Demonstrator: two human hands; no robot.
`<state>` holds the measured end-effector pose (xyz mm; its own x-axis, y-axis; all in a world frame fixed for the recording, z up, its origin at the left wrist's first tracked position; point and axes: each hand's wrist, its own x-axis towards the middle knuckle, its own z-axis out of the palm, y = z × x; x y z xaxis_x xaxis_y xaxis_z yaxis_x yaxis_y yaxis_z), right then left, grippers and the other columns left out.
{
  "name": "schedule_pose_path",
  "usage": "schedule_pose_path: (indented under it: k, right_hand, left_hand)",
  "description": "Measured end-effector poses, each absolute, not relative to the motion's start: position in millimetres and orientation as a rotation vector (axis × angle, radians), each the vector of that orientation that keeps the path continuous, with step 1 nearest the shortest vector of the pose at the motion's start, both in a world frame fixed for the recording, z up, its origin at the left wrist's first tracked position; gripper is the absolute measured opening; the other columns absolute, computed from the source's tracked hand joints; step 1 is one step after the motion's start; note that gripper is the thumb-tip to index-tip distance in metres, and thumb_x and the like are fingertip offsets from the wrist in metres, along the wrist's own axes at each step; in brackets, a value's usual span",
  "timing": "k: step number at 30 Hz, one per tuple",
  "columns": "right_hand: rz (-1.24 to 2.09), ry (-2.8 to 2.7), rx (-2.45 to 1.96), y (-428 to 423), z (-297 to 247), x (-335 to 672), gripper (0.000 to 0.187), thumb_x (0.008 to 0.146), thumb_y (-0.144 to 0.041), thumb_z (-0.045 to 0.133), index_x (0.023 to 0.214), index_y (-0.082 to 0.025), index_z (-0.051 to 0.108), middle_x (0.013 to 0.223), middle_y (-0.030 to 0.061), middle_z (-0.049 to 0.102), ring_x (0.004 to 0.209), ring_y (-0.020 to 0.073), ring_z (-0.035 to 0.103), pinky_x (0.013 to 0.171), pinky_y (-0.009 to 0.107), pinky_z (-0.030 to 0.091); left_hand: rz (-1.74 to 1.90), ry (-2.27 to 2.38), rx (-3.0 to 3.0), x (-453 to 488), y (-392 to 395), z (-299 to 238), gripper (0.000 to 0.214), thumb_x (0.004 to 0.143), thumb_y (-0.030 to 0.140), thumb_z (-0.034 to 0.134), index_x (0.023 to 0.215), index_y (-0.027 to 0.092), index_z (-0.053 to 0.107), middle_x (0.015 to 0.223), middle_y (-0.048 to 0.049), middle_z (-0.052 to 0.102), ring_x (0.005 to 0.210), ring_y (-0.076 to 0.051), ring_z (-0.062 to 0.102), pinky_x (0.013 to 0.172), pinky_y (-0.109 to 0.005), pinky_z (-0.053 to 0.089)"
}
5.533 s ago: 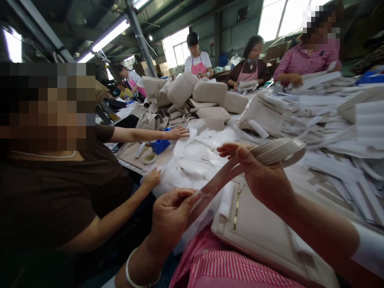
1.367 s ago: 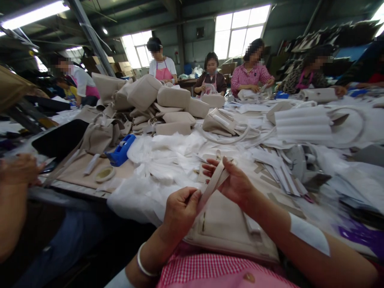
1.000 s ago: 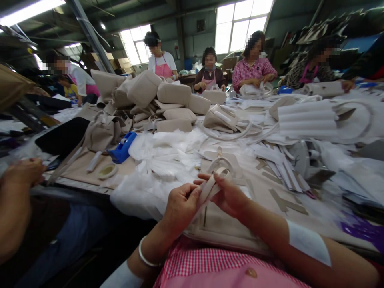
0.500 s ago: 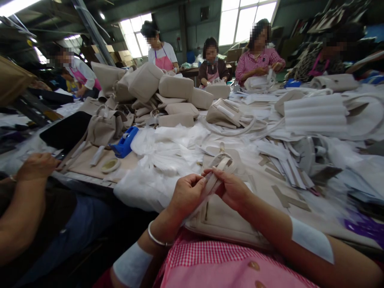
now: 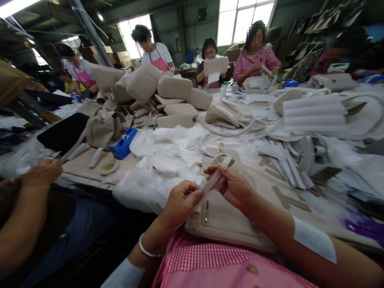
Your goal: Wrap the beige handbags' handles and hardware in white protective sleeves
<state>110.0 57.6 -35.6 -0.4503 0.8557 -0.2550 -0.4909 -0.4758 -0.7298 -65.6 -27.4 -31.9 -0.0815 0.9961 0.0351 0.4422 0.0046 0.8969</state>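
Observation:
A beige handbag [image 5: 228, 224] lies flat at the table's near edge against my apron, its short gold zip facing up. Its pale strap [image 5: 212, 182], with thin translucent wrapping around or along it, runs up between my hands. My left hand [image 5: 182, 199] pinches the lower stretch of the strap between thumb and fingers. Farther up, my right hand [image 5: 235, 185] is closed round the same strap, close to its looped end [image 5: 229, 161]. Whether the wrapping is fully closed round the strap I cannot tell.
A heap of beige bags [image 5: 175, 88] rises at the back left. Nearer are a blue tape dispenser [image 5: 123, 143], a tape roll [image 5: 108, 167] and white wrapping sheets [image 5: 165, 160]. Another tape dispenser [image 5: 315, 156] stands right. A co-worker's hand [image 5: 45, 172] is at left; several people work opposite.
My left hand has slid down and left along the strap, away from my right hand, which has shifted slightly right. Across the table, a co-worker has lifted a beige bag.

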Motion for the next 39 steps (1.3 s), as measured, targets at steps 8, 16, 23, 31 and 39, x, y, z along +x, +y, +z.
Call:
schedule_pose_path:
  k: [8, 16, 23, 31, 39]
  right_hand:
    - [1.952, -0.894, -0.772, 50.3, -34.3, 108.0, 0.038, 0.081, -0.054, 0.071, 0.091, -0.018, 0.078, 0.082, 0.0044, 0.074, 0.066, 0.0153, 0.059, 0.061, 0.028, 0.044]
    - [1.892, -0.913, -0.798, 55.2, -28.1, 113.3, 0.044, 0.079, -0.057, 0.072, 0.101, -0.02, 0.077, 0.081, 0.004, 0.072, 0.073, 0.0171, 0.059, 0.067, 0.03, 0.045]
    - [1.908, -1.077, -0.713, 61.3, -20.3, 109.4, 0.045, 0.086, -0.057, 0.065, 0.112, -0.02, 0.074, 0.099, 0.0083, 0.074, 0.092, 0.0224, 0.066, 0.086, 0.037, 0.049]
    - [2.149, -1.021, -0.58, 44.4, -24.0, 107.1, 0.055, 0.073, -0.053, 0.08, 0.121, -0.03, 0.068, 0.115, 0.0046, 0.072, 0.104, 0.0235, 0.066, 0.093, 0.038, 0.05]
    - [1.974, -1.092, -0.649, 36.7, -1.6, 87.1, 0.02, 0.079, -0.028, 0.078, 0.098, -0.021, 0.073, 0.085, 0.0054, 0.077, 0.075, 0.0223, 0.071, 0.073, 0.039, 0.057]
  left_hand:
    - [1.238, 1.519, 1.629, -51.9, -16.7, -16.5, 0.011, 0.085, 0.017, 0.059, 0.075, 0.018, 0.064, 0.105, -0.0069, 0.069, 0.101, -0.02, 0.063, 0.092, -0.034, 0.048]
    - [1.232, 1.471, 1.613, -43.5, -8.7, -7.0, 0.013, 0.086, 0.017, 0.058, 0.074, 0.019, 0.064, 0.119, -0.0102, 0.066, 0.115, -0.023, 0.06, 0.103, -0.04, 0.043]
    - [1.217, 1.379, 1.533, -42.9, -4.5, 7.7, 0.018, 0.084, 0.018, 0.058, 0.066, 0.019, 0.059, 0.112, -0.0078, 0.07, 0.107, -0.021, 0.063, 0.094, -0.034, 0.048]
    - [1.09, 1.477, 1.601, -44.8, 2.0, 10.6, 0.011, 0.083, 0.024, 0.064, 0.075, 0.016, 0.067, 0.073, -0.0016, 0.068, 0.065, -0.013, 0.059, 0.059, -0.024, 0.047]
    - [1.264, 1.148, 1.427, -77.6, 10.8, 42.1, 0.05, 0.076, 0.022, 0.077, 0.124, 0.02, 0.063, 0.104, -0.0077, 0.074, 0.089, -0.018, 0.07, 0.074, -0.027, 0.056]
